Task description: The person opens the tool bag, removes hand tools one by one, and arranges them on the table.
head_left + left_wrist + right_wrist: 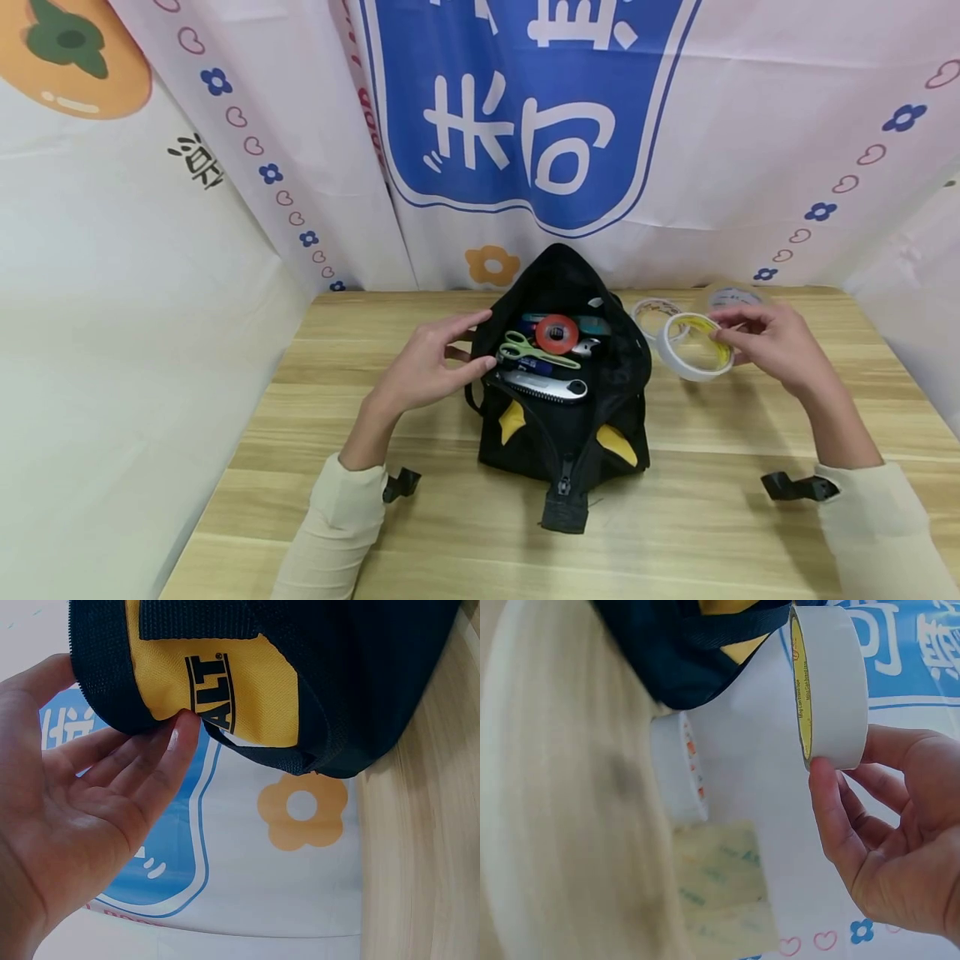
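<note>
A black and yellow tool bag (517,458) stands on the table with its top unzipped. My left hand (438,358) holds its left rim; in the left wrist view the fingertips rest against the yellow panel (262,690). Inside the bag lie green-handled scissors (540,350), a roll of red tape (557,333) and a grey-handled folding saw (551,386). My right hand (772,342) pinches a roll of white tape (836,690) by its edge, in the air just right of the bag. Yellow lines the inside of that roll.
A second white tape roll (676,769) and a roll of clear packing tape (731,296) stand on the table (697,517) behind the right hand. A printed cloth (750,150) hangs along the table's back edge. Black straps (795,487) stick out at both cuffs.
</note>
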Demonstrator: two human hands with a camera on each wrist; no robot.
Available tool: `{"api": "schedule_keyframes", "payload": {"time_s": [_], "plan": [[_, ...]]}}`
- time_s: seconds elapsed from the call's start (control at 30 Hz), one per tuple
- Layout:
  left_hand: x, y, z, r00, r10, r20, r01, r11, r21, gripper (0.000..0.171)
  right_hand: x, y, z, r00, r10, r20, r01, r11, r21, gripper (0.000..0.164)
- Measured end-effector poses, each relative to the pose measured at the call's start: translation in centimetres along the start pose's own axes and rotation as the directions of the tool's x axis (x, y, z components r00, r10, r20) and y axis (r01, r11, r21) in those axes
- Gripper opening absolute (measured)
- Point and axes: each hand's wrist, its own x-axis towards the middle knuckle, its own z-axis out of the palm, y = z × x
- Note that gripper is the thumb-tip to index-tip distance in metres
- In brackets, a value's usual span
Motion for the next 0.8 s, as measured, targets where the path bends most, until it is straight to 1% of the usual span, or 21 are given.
{"api": "schedule_keyframes", "payload": {"time_s": [0.4, 0.53, 0.8], "plan": [[0.0, 0.1, 0.1, 1.0, 0.007, -0.001, -0.007, 1.0, -0.001, 0.063, -0.9, 3.0, 0.1, 0.996, 0.082, 0.044, -0.082, 0.997, -0.016, 0.038], [0.0, 0.0, 0.1, 1.0, 0.005, 0.0, -0.005, 1.0, -0.008, 0.063, -1.1, 3.9, 0.2, 0.995, 0.088, 0.042, -0.087, 0.996, -0.016, 0.038], [0.0, -0.1, 0.2, 1.0, 0.013, -0.005, -0.013, 1.0, -0.021, 0.063, -1.0, 4.7, 0.3, 0.994, 0.095, 0.047, -0.095, 0.995, 0.006, 0.037]]}}
